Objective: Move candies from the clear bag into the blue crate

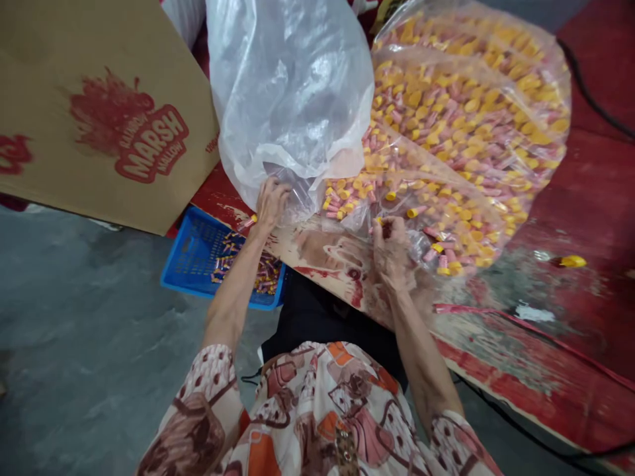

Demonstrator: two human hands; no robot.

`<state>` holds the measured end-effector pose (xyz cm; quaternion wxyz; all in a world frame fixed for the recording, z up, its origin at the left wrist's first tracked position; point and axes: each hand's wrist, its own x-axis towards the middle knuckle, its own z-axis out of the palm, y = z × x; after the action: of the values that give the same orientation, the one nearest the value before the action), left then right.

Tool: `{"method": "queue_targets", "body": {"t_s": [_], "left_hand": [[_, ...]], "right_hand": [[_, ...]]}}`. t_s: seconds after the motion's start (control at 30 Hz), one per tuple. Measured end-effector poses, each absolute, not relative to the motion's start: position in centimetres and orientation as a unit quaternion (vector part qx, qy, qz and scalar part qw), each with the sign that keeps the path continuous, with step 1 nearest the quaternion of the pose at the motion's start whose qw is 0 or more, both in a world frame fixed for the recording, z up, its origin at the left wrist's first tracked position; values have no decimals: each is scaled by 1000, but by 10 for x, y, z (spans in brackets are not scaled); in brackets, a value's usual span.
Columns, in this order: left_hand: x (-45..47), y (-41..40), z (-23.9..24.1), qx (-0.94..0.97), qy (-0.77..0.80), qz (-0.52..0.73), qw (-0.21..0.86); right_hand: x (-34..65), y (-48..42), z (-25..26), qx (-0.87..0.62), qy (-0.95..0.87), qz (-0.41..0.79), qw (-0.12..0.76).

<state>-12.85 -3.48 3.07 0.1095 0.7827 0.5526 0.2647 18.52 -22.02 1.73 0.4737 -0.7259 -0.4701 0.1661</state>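
Observation:
My left hand (272,201) is at the mouth of a white plastic bag (292,86), its fingers curled beside a clear plastic piece (295,188). What they grip, if anything, is hidden. A small pink tube with a yellow cap (248,223) shows at the side of that hand. My right hand (391,254) is closed at the mouth of a large clear bag (496,178) filled with pink, yellow-capped tubes. A bit of yellow shows at its fingertips, while the rest of the piece is covered. Several loose tubes (342,198) lie between the two bags.
Below my left arm, a blue plastic basket (186,248) holds many small pieces. A cardboard box (99,99) with red print stands at the left. On the worn red table (520,350) lie a yellow piece (573,262) and a pink strip (536,330).

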Motion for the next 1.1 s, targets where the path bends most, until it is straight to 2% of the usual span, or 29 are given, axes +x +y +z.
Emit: {"method": "queue_targets", "body": {"t_s": [0.1,0.33,0.5,0.67,0.73,0.83,0.93,1.03,1.1], "left_hand": [[-134,-46,28,801,526,260,121],[-129,-43,29,788,523,265,188],[-123,-34,48,803,541,218,123],[-119,-60,68,825,525,187,90],[-107,-81,70,845,479,204,125],[-74,-117,63,864,388,225,230],[-41,-140,56,841,364,249,314],[-25,-147,56,825,386,263,318],[-20,-148,61,841,397,238,279]], "right_hand": [[174,-217,15,-726,-488,172,454],[162,-220,12,-698,-490,155,498],[163,-221,17,-706,-474,189,491],[166,-217,24,-731,-412,202,505],[161,-212,26,-732,-379,222,521],[139,-204,29,-698,-296,284,587],[112,-204,32,-653,-251,344,626],[109,-215,35,-652,-302,355,598],[127,-225,36,-677,-391,301,546]]}}
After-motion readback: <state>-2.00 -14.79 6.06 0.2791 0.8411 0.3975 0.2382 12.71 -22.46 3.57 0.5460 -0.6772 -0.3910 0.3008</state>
